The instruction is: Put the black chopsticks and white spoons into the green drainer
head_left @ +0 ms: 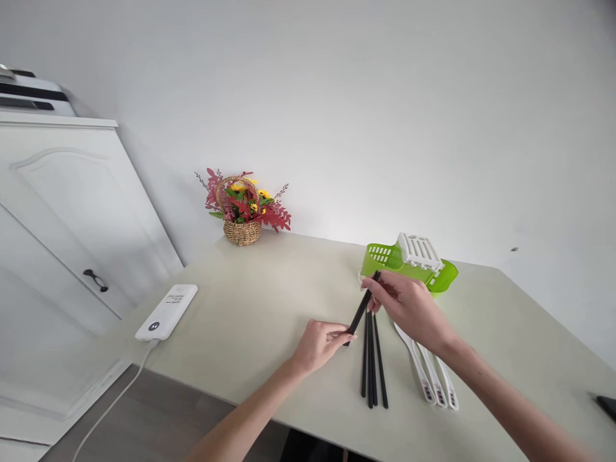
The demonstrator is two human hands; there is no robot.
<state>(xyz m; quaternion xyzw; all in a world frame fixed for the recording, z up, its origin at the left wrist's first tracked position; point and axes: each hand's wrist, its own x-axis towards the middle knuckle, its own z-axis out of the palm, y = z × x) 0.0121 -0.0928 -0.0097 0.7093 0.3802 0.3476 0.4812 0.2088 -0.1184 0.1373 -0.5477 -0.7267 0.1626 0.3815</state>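
Observation:
Black chopsticks [362,310] slant between my two hands, above the table; how many are in the bundle I cannot tell. My left hand [318,345] pinches their lower end, and my right hand [403,296] grips the upper end. Several more black chopsticks [371,369] lie side by side on the table below my right hand. To their right rest three white spoons [437,378] with patterned handle ends, partly hidden by my right wrist. Behind my right hand stands a green plastic utensil holder [375,258] with a white slotted piece [419,250] on top.
A wicker basket of artificial flowers [243,232] stands at the table's back left. Near the left edge lies a white power bank [167,312] with a cable [113,405] hanging down. A white cabinet [72,212] is at left, and a dark object [607,405] sits at far right.

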